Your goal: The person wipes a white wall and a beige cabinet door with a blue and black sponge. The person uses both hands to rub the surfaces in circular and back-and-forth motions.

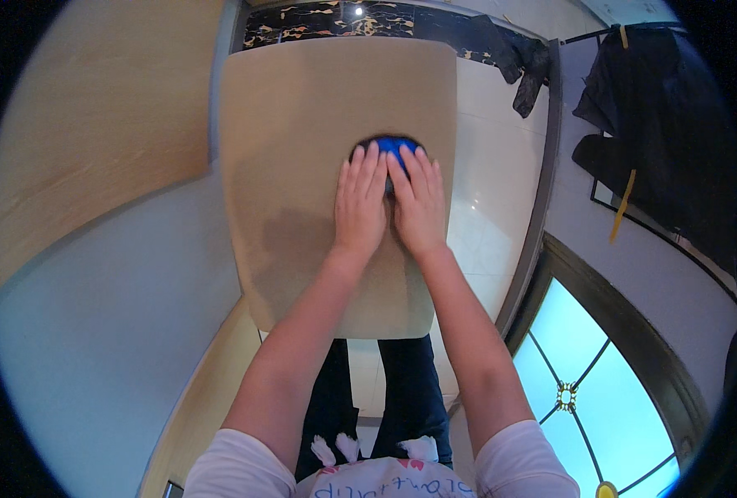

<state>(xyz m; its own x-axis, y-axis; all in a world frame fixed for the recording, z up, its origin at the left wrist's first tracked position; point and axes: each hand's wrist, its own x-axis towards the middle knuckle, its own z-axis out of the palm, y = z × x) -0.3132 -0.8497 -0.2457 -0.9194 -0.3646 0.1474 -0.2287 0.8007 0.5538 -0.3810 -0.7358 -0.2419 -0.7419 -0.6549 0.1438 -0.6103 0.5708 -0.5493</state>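
Note:
A small blue and black object (391, 145) lies on the beige surface of a table (293, 124), right of its middle. My left hand (362, 196) rests palm down over the object's left side, with straight fingers pointing away from me. Over the right side lies my right hand (419, 199), also palm down, its fingers slightly spread and touching the blue part. Between the two hands a narrow dark strip of the object shows. Most of it is covered, so its exact kind and what the palms touch stay hidden.
Left of the table stands a pale wall (125, 280) with a wooden panel (125, 93). Dark garments (667, 137) hang at the right, above a door with a lit glass pane (592, 373). Black cloth (524, 68) hangs at the back right. White floor tiles (493, 187) run alongside.

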